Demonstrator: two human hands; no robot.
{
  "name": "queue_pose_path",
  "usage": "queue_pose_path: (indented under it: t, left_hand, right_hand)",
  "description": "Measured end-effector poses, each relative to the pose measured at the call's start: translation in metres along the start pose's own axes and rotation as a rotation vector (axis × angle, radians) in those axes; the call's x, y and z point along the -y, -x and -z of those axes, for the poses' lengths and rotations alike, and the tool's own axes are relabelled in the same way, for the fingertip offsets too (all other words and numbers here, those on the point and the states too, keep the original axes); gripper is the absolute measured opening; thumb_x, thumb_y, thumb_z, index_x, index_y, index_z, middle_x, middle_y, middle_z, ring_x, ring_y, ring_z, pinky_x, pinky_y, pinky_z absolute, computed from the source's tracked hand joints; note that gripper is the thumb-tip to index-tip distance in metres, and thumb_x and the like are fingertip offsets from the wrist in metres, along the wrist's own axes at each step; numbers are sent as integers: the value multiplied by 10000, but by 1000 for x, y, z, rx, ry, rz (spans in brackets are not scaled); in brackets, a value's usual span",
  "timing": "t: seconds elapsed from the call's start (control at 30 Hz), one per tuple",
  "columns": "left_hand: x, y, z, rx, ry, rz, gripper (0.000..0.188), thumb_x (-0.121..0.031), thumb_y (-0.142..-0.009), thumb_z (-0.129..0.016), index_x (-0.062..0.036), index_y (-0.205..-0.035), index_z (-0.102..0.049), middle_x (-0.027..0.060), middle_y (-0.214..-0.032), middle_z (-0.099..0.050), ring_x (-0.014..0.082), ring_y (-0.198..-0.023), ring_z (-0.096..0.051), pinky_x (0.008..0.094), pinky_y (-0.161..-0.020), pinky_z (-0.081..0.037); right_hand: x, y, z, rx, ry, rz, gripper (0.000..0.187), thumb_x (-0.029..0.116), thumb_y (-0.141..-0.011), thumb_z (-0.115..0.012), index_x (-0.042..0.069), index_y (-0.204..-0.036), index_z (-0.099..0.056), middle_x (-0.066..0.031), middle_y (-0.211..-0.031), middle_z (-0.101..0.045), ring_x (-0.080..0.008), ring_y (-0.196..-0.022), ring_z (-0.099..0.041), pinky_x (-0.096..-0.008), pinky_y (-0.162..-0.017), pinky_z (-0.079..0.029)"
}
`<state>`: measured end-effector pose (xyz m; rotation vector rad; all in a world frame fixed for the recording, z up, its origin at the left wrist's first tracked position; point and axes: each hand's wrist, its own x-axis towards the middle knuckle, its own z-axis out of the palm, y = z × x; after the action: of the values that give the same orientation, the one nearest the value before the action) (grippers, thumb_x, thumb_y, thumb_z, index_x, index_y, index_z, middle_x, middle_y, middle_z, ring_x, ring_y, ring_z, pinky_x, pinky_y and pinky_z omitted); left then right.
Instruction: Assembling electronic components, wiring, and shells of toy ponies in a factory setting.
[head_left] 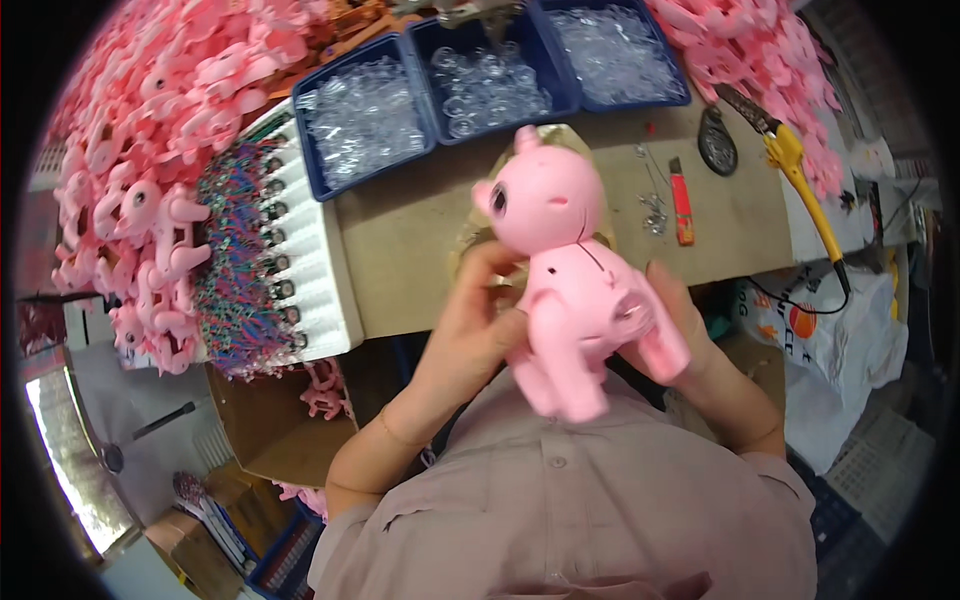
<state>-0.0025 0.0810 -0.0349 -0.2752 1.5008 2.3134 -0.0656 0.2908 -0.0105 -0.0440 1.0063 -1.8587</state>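
A pink plastic toy animal [567,290] with a round head, a dark eye and stubby legs is held up in front of my chest, above the near edge of the worktable [400,250]. A dark line runs down its body, and there is a small dark hole near the neck. My left hand [485,310] grips it from the left, thumb on the body and fingers curled by the neck. Slightly blurred, my right hand [680,310] clasps the other side by a leg; some of its fingers are hidden behind the toy.
Three blue bins [432,120] of clear plastic parts stand at the back. Pink toy parts [200,70] pile up left and far right. A white foam tray [325,250] carries wired components. Right lie a red cutter [681,205], small metal pieces [654,215] and a yellow-handled corded tool [800,175].
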Motion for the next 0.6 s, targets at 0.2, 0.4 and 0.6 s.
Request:
queue_pose_path:
  t: [0.2, 0.4, 0.6]
  left_hand:
    - [-17, 20, -20, 157, 52, 153, 666, -394, -981, -433, 10, -1452, -190, 144, -1445, -308, 213, -1334, -315, 339, -1093, -262]
    - [-33, 15, -10, 388, -59, 485, 719, -271, -882, -655, 1, -1421, -266, 105, -1371, -410, 175, -1265, -381, 327, -1058, -321]
    - [-22, 8, 8, 623, 171, 665, 696, -173, -803, -745, -24, -1373, -374, 71, -1280, -515, 149, -1186, -462, 325, -1014, -387]
  right_hand:
    - [4, 24, -10, 26, 111, -184, 608, 373, -940, -530, -21, -1366, -346, -119, -1218, -533, -177, -1040, -572, -301, -892, -461]
    - [7, 24, 4, 180, 228, -396, 565, 282, -878, -656, -19, -1311, -452, -106, -1293, -511, -185, -1201, -462, -343, -1023, -364]
    - [0, 24, -3, 299, 327, -326, 584, 297, -905, -627, -23, -1332, -392, -104, -1238, -517, -160, -1136, -489, -310, -971, -406]
